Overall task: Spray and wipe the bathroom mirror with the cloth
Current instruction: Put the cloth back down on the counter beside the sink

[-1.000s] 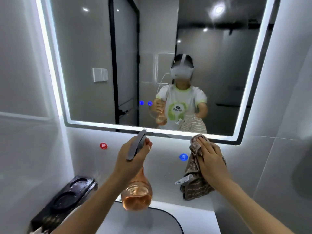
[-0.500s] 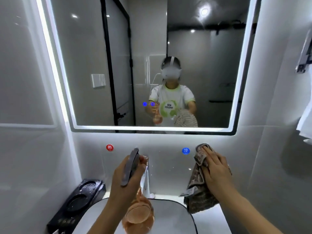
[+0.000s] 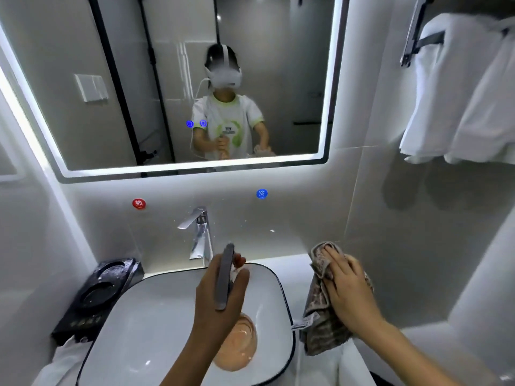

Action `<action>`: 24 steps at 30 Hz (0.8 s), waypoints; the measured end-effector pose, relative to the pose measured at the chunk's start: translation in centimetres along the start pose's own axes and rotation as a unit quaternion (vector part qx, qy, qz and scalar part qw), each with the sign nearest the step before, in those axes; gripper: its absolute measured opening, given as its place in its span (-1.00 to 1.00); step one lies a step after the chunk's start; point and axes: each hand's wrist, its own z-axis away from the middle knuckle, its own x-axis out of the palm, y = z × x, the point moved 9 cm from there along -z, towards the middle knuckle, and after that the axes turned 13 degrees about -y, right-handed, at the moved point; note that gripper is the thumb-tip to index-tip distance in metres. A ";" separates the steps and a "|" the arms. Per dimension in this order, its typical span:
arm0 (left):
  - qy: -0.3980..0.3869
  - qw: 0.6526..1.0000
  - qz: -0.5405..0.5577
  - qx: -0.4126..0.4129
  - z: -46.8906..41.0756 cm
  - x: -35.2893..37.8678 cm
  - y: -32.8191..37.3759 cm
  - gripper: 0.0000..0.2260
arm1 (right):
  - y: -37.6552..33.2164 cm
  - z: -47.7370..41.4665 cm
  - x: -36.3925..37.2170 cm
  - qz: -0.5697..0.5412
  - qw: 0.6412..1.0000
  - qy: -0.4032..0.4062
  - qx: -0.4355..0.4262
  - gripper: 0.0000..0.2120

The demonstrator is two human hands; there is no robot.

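Mirror (image 3: 292,79): hangs on the wall above the faucet (image 3: 201,232), well above both my hands. I can't make out any spray on the glass from here.
Left hand (image 3: 220,299): wrapped round the neck of the spray bottle (image 3: 237,344), fingers against its grey trigger (image 3: 224,280). The bottle hangs low over the sink (image 3: 133,316).
Right hand (image 3: 348,291): holds the bunched cloth (image 3: 317,327) just right of the sink, fingers laid over the top, the rest dangling below.
Step, as I judge it: both hands sit low, so the glass is not yet within reach for spraying or wiping.
Risk one: squeezing the trigger from this height would wet the wall and faucet, not the glass.
Risk two: the bottle looks smooth and heavy-bellied, so a loose hold at the neck could drop it into the sink.
Risk three: the dangling end of the cloth could drag across the faucet on the way up, pick up water and smear the glass.
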 end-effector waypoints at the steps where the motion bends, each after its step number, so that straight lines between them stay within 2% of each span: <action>1: -0.002 1.000 -0.004 0.004 0.7 1.0 0.1 -0.72 | 0.9 0.6 0.6 -0.008 1.000 -0.008 0.006 -0.50; 4: 0.002 1.000 -0.001 -0.005 3.6 4.9 0.0 -0.76 | 4.0 2.6 2.6 -0.026 0.999 -0.042 0.019 -0.50; 11: 0.024 0.996 -0.018 -0.085 9.1 13.2 -2.5 -0.82 | 10.1 5.9 5.9 -0.020 0.991 -0.134 0.025 -0.51; 16: -0.007 0.990 -0.028 -0.138 11.7 17.7 -5.5 -0.63 | 11.8 7.9 8.5 -0.029 0.976 -0.213 0.034 -0.49; 24: -0.041 0.985 -0.055 -0.156 14.4 20.2 -10.5 -0.64 | 13.3 7.9 16.8 0.026 0.945 -0.321 0.054 -0.44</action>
